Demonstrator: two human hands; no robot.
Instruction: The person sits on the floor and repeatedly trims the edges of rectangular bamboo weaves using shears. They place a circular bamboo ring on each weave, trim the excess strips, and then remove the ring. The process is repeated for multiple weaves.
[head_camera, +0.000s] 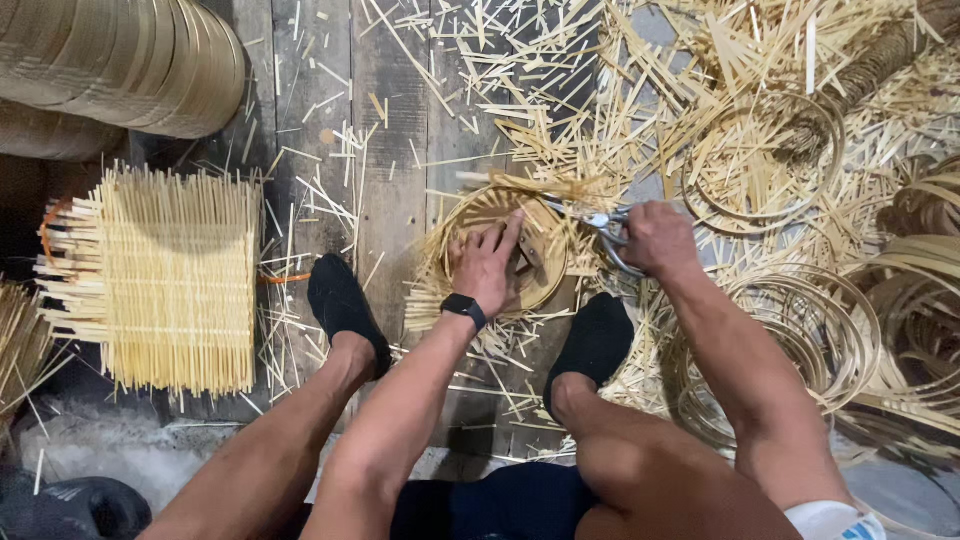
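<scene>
A: Nearest the camera are the person's bare knees and dark shorts; just beyond them, two feet in black socks (345, 305) rest on the dark wooden plank floor (390, 150).

B: And the hands?

A: The left hand (487, 262), with a black watch at the wrist, lies flat, fingers spread, pressed onto the small round woven bamboo basket (505, 250) that sits on the floor between the feet. The right hand (655, 238) is closed around the handles of a pair of metal scissors (605, 228).

B: Which way does the basket lie from the scissors?

A: Just to the left. The blades point left, towards the basket's far-right rim, where pale strip ends stick out. So the right hand is right beside that edge, while the left hand covers the basket's middle. I can't tell whether the blades are parted or closed; they blur into the straw.

B: What surrounds it?

A: Pale cut bamboo splinters (560, 110) litter the floor on the far side. Thin bamboo hoops (770, 160) lie far right, with more coiled at the near right. On the left sits a square mat of woven bamboo slats (170, 280) with loose ends, and at the far left a stack of wide curved bamboo bands (130, 60).
</scene>
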